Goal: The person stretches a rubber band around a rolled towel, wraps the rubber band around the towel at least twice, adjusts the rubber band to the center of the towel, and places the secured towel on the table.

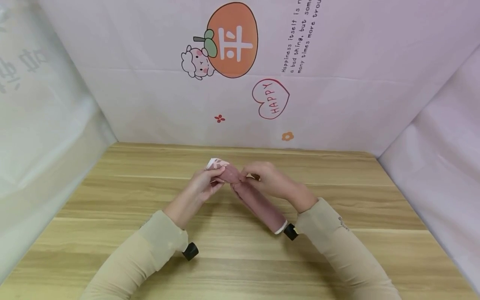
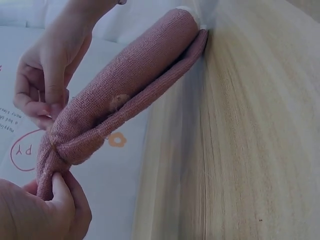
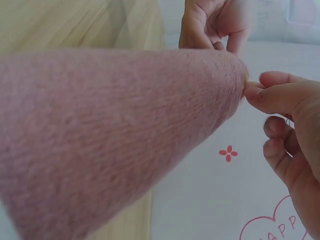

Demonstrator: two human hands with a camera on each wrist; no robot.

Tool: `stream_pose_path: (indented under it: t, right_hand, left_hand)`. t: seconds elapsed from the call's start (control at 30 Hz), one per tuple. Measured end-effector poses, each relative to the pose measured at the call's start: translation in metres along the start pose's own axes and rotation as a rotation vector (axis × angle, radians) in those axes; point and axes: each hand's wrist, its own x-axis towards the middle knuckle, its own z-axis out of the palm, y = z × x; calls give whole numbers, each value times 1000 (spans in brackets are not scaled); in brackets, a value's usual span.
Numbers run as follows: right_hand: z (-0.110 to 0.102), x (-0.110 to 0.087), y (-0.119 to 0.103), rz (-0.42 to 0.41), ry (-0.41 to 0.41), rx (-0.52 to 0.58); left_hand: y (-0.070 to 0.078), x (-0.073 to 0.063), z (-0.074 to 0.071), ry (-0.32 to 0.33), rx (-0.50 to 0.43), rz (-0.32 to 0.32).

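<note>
Over the wooden table (image 1: 232,266), the left hand (image 1: 203,182) grips the bunched end of a rolled pink towel (image 1: 260,205), while the right hand (image 1: 271,180) pinches at its narrow neck. The thick roll slants toward the right sleeve (image 1: 323,223); a printed white cloth (image 1: 150,108) hangs behind.

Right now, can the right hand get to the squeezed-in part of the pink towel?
Yes, it seems so: the right hand has its fingertips right at that part of the pink towel, with nothing visible in between. The left hand grips the towel beyond it, leaving room.
</note>
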Motion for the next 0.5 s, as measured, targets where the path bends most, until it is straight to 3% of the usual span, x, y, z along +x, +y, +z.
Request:
stream_pose_path:
  t: [0.13, 0.23, 0.43, 0.5]
  right_hand:
    - [1, -4, 3, 45, 17, 77]
    - [0, -7, 4, 145, 10, 165]
    - [-2, -12, 8, 425, -141, 373]
    - [-1, -12, 10, 467, -188, 406]
  left_hand:
    - [1, 0, -3, -19, -2, -9]
    - [3, -1, -4, -23, -11, -22]
    - [4, -3, -5, -53, -112, -48]
    - [4, -5, -5, -85, -158, -46]
